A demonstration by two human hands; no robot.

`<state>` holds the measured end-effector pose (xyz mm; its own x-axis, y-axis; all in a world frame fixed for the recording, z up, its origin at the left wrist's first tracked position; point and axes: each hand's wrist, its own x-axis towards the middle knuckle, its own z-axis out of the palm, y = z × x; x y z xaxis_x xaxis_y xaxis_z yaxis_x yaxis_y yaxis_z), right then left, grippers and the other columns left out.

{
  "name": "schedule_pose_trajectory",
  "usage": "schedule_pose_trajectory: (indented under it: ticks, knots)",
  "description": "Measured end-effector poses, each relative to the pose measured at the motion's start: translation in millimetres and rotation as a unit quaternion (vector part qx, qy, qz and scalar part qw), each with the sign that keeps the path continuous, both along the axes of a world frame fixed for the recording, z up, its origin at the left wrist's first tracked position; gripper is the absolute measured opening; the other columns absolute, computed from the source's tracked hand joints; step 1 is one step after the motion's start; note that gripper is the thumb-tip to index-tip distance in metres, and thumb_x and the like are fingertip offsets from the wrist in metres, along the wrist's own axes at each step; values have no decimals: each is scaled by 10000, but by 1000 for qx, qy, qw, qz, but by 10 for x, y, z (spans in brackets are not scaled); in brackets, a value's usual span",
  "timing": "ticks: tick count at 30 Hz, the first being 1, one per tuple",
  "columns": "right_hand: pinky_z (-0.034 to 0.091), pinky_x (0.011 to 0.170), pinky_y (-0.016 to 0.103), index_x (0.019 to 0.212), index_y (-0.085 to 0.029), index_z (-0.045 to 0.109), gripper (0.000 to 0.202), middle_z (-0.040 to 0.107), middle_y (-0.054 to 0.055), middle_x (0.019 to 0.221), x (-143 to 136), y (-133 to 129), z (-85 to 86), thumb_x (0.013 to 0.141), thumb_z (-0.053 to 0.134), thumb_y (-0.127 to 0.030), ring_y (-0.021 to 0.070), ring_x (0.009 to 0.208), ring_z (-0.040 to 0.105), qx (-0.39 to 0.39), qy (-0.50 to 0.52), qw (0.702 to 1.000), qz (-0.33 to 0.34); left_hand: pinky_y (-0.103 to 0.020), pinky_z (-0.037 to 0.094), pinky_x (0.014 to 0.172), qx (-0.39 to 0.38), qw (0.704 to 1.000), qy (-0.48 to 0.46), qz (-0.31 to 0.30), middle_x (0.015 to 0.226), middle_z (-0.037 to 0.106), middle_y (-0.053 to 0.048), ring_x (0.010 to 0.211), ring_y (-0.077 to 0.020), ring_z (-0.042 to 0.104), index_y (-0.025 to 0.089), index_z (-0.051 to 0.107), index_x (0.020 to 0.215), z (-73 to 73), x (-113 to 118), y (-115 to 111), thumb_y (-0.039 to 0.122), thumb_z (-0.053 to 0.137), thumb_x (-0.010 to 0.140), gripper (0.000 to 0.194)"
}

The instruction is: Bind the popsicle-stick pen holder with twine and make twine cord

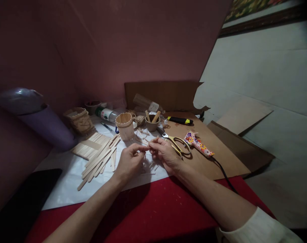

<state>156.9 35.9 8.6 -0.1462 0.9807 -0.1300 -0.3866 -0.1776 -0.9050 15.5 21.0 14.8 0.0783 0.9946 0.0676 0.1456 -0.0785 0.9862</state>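
Note:
My left hand [131,160] and my right hand [163,153] meet above the white sheet [59,189], their fingertips nearly touching. Both are closed in a pinch, and whatever sits between the fingers is too small to make out. Thin pale scraps [153,165] lie beneath them. Just beyond the left hand stands a small wooden cup [124,127] with a scalloped rim. Gold-handled scissors [180,145] rest right beside the right hand. Left of my left hand, loose craft sticks [99,163] fan out by a banded bundle of sticks [88,146].
A floral glue gun [199,145] with a black cord and a yellow-black utility knife [180,120] lie on cardboard [219,158]. Behind are a small pot [152,125] holding sticks, plastic bottles [106,114], twine [139,119] and a decorated basket [79,123]. A purple cylinder [47,125] leans at left.

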Motion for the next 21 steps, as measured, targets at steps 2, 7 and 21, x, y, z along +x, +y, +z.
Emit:
schedule_pose_trajectory:
  ticks: [2,7,21]
  knots:
    - [297,454,178,702,-162,563,212,537,-33,596,3,4,-10,630,713,-293,61,519,447,5,-3,1000,7,-195,381,489,53,998,31,-1,739,642,-23,548,-83,506,150,710,781,-6,8,-2,131,588,685,156]
    - [315,450,185,736,-168,551,255,567,-23,624,-11,5,-35,658,710,-351,65,511,457,28,-34,999,10,-192,358,449,17,1000,-22,6,641,599,7,484,-72,462,145,644,803,29,4,-2,226,668,686,144]
    - [324,555,228,711,-188,576,186,518,-38,680,-20,-17,2,697,693,-333,86,595,409,144,-72,987,-24,-156,162,324,-220,953,-201,-53,465,454,62,325,-12,311,124,591,718,93,-5,-16,218,720,645,175]
